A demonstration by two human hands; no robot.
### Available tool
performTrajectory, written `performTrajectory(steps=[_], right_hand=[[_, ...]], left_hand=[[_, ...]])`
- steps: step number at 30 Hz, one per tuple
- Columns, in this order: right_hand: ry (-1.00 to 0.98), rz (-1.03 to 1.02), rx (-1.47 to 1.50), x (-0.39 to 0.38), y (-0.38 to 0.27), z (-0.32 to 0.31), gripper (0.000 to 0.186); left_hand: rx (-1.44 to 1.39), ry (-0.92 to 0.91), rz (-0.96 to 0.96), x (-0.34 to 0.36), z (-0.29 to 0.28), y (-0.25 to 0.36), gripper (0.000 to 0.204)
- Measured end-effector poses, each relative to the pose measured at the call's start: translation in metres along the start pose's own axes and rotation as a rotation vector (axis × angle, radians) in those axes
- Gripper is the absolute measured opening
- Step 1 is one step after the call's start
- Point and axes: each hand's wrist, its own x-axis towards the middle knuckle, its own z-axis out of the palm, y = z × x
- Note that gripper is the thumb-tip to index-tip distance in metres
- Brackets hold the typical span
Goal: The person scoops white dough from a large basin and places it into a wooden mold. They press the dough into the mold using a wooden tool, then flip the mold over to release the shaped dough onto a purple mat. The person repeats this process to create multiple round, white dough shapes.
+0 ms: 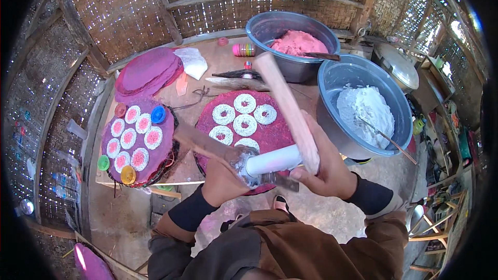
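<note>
Both my hands hold a hand press made of a white tube (273, 161) with wooden handles, tilted over the near edge of the middle mat. My left hand (225, 180) is closed round its left end, by a blurred wooden bar (210, 142). My right hand (328, 158) grips the pale, curved wooden handle (290, 103) at the tube's right end. Beneath lies a round magenta mat (205, 119) bearing several white, stringy rings (245, 124). To the left, a second mat (163, 148) carries white rounds with pink centres (140, 159); small coloured cups (128, 175) stand around its edge.
Pink dough (298, 43) fills part of a grey tub (254, 31) at the back. Nearer right, another tub (327, 98) holds a white doughy mass (365, 109) and a stick (389, 139). Magenta mats (148, 70) are stacked back left, beside a white plastic bag (192, 63).
</note>
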Motion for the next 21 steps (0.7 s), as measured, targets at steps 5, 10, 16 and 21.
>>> performTrajectory(steps=[5,10,16,21], right_hand=[[-0.194,0.028,-0.029,-0.015,-0.006,0.031,0.091],[-0.272,0.254,0.223,-0.037,0.005,0.047,0.097],[-0.753,0.828,0.834,-0.012,0.060,0.005,0.065],[-0.681,0.777,0.773,0.014,0.050,0.001,0.058]], left_hand=[[-0.117,-0.054,0.085,-0.013,0.025,0.014,0.053],[-0.322,-0.028,-0.044,-0.036,0.067,-0.014,0.059],[-0.332,-0.089,0.076,0.016,0.014,-0.048,0.056],[-1.564,0.111,0.091,0.061,-0.032,-0.073,0.073]])
